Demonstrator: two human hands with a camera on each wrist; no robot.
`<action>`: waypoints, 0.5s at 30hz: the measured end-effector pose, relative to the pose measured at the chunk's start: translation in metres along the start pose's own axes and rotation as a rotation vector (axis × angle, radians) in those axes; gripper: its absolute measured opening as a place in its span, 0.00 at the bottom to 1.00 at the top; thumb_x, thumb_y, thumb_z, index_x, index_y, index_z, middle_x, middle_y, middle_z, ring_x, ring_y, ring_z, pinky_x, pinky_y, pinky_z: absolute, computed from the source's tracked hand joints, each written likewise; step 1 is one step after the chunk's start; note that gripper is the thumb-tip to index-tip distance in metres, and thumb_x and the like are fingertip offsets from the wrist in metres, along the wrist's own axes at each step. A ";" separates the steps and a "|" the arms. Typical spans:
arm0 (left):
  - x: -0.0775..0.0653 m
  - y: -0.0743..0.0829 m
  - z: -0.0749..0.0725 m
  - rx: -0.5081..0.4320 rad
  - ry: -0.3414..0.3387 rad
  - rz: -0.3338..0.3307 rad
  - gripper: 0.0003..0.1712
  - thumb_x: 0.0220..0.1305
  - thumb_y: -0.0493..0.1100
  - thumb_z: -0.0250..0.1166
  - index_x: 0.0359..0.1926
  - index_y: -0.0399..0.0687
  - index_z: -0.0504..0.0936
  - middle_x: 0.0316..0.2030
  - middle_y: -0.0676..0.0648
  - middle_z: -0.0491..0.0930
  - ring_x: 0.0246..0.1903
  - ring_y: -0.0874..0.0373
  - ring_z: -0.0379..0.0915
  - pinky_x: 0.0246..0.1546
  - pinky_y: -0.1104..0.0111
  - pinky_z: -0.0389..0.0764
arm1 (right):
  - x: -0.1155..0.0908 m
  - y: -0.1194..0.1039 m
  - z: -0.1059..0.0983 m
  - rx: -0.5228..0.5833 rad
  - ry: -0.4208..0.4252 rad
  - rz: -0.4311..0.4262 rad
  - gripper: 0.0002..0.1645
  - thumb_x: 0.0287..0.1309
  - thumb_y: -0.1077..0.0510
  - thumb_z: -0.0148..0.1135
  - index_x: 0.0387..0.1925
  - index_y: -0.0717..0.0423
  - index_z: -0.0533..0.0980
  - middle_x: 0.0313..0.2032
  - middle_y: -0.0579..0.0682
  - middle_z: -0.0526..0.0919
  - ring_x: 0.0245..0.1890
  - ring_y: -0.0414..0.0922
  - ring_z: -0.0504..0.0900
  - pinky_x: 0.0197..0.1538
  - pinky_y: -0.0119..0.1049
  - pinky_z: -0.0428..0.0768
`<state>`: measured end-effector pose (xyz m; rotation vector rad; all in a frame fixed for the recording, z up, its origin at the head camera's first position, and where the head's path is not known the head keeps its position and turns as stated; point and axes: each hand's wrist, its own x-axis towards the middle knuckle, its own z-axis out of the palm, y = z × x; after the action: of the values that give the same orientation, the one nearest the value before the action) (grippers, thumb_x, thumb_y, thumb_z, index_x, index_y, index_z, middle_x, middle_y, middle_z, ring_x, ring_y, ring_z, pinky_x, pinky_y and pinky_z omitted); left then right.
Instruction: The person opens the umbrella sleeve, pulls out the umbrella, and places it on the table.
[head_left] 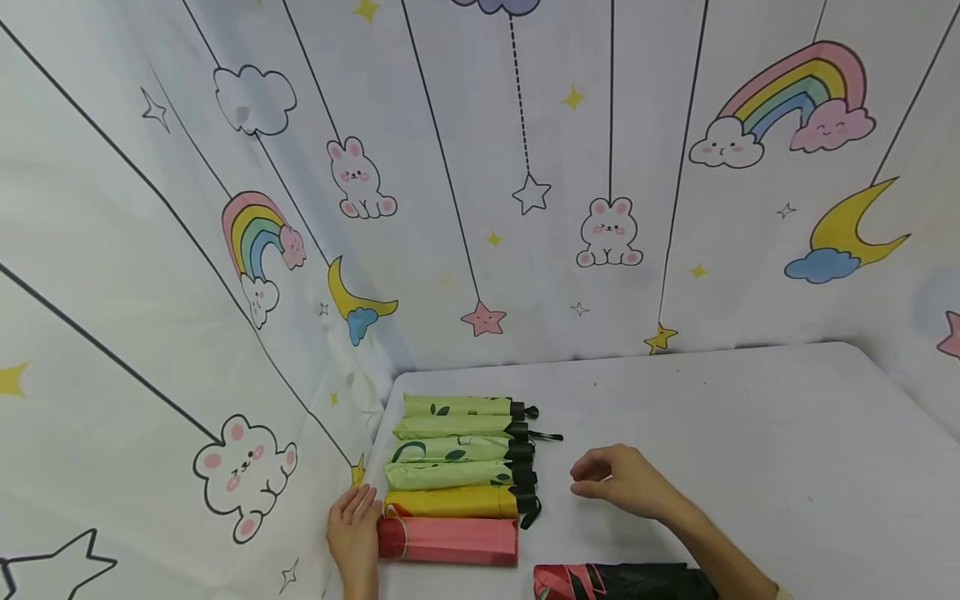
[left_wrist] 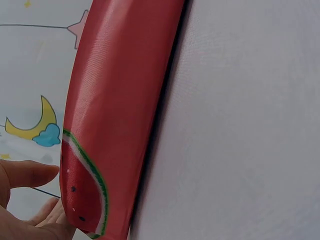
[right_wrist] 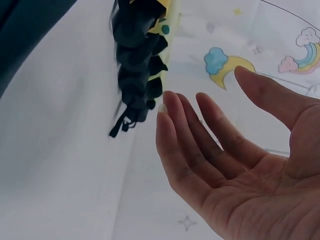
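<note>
Several folded umbrellas lie side by side in a column on the white table. The nearest is a pinkish-red umbrella with a watermelon-slice print, also large in the left wrist view. My left hand is at its left end, fingertips against or just beside the fabric, fingers fairly straight. Beyond it lie a yellow umbrella and several green umbrellas, the farthest green umbrella at the back; their black ends point right. My right hand hovers right of these ends with loosely bent fingers, holding nothing.
A red-and-black folded umbrella lies at the front edge of the view, partly beneath the right forearm. White cloth printed with rabbits, stars and rainbows hangs behind and to the left of the table.
</note>
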<state>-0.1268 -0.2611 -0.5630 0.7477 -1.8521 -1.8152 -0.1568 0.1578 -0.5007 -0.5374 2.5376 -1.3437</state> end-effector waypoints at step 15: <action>0.009 0.001 0.003 0.015 -0.017 0.021 0.34 0.67 0.28 0.67 0.70 0.29 0.66 0.65 0.27 0.74 0.58 0.50 0.83 0.43 0.83 0.81 | 0.027 -0.004 0.027 0.017 -0.067 -0.026 0.11 0.59 0.53 0.77 0.40 0.54 0.86 0.34 0.42 0.87 0.34 0.42 0.84 0.37 0.35 0.83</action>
<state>-0.1350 -0.2647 -0.5627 0.7177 -1.8794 -1.8019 -0.1710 0.1247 -0.5130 -0.6031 2.4719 -1.3324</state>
